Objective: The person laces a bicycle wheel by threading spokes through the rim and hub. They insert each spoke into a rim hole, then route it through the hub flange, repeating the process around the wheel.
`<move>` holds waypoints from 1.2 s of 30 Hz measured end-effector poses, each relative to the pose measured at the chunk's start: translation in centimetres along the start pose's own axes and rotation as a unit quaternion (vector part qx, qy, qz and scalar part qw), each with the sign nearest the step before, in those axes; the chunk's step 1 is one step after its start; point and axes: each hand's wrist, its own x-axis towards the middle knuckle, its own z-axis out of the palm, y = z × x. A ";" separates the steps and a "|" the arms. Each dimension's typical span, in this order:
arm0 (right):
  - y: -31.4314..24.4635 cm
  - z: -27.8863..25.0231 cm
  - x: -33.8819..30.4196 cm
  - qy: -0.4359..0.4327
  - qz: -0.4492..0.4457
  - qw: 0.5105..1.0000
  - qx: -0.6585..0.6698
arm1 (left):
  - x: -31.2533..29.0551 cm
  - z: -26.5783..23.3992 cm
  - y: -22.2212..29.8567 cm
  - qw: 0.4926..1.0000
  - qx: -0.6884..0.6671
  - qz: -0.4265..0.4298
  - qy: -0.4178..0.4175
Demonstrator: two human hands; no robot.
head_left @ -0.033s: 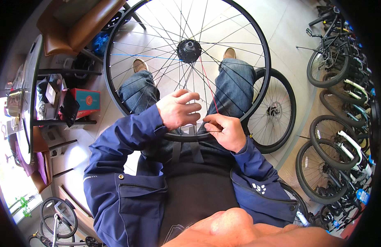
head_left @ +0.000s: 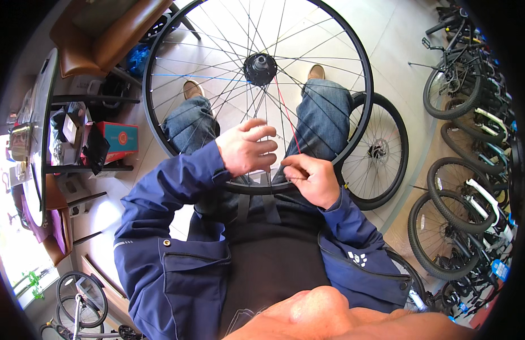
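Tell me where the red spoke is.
In the head view, the red spoke runs just right of centre, from the wheel hub down toward the right hand.

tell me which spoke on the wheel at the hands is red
The red spoke is the one running from the hub down toward the right hand; the others look dark, except a blue spoke reaching left.

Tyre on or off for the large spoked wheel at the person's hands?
Off: the large wheel shows a bare, narrow black rim, while the second wheel, behind its right edge, wears a thick tyre.
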 end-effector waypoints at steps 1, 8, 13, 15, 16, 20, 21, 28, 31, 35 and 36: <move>0.1 0.2 0.0 0.028 0.012 0.999 0.045 | 0.2 0.2 -0.4 1.000 -0.005 0.003 -0.011; 0.1 0.2 0.4 0.094 0.035 0.995 0.027 | -0.4 0.2 -1.0 0.995 -0.095 -0.010 -0.018; 0.1 -0.1 0.8 0.077 0.040 0.996 0.032 | -0.9 0.1 -1.0 0.991 -0.122 -0.047 0.038; 0.2 -0.1 0.9 0.074 0.040 0.996 0.028 | -1.0 0.3 -0.9 0.993 -0.107 -0.051 0.030; 0.3 -0.1 0.8 0.071 0.040 0.996 0.025 | -1.0 0.4 -0.8 0.993 -0.101 -0.054 0.028; 0.6 0.0 0.5 0.068 0.048 0.996 0.037 | -1.0 1.1 -0.1 0.995 -0.056 -0.076 0.038; 0.8 0.1 0.5 0.070 0.049 0.995 0.045 | -0.9 1.3 0.0 0.995 -0.051 -0.083 0.036; 2.3 0.0 -0.4 0.141 0.040 0.986 0.081 | 0.8 3.3 1.7 0.987 -0.050 -0.152 0.036; 2.4 -1.4 -0.4 0.160 0.054 0.980 0.105 | 1.5 4.0 2.2 0.982 -0.055 -0.168 0.065; 1.7 -4.0 0.6 0.173 0.012 0.984 -0.046 | 1.7 4.4 2.3 0.980 -0.067 -0.170 0.074; 1.3 -4.6 0.8 0.142 0.024 0.988 -0.058 | 1.7 4.4 2.3 0.980 -0.073 -0.169 0.074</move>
